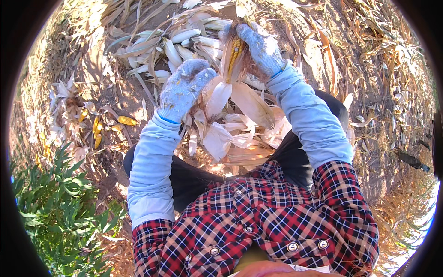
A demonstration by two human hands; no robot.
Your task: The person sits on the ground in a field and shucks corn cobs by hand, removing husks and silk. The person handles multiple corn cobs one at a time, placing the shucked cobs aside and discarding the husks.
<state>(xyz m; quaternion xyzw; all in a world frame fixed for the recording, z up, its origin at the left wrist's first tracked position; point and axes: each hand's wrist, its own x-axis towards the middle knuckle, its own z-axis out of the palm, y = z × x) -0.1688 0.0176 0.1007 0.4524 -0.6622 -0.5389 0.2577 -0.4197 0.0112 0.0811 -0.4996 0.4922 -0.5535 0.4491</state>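
Note:
An ear of yellow corn [235, 55] shows between parted dry husks, its tip pointing away from me. Around that tip, my gloved right hand [261, 46] grips the ear with its husk and brown silk. My left hand [188, 86], in a pale glove with bits stuck to it, is left of the ear with its fingers curled near the husk; whether it pinches silk or husk cannot be told. Pale husk leaves [251, 102] hang from the ear's base towards me, above a heap of stripped husks [238, 128] between my legs.
Beyond my hands lies a pile of unhusked ears [173, 52]. Several bare yellow ears [127, 120] rest on the soil at the left, beside loose husks. Green leafy plants [62, 204] grow at the lower left. Dry stalks and leaves [328, 52] cover ground at the right.

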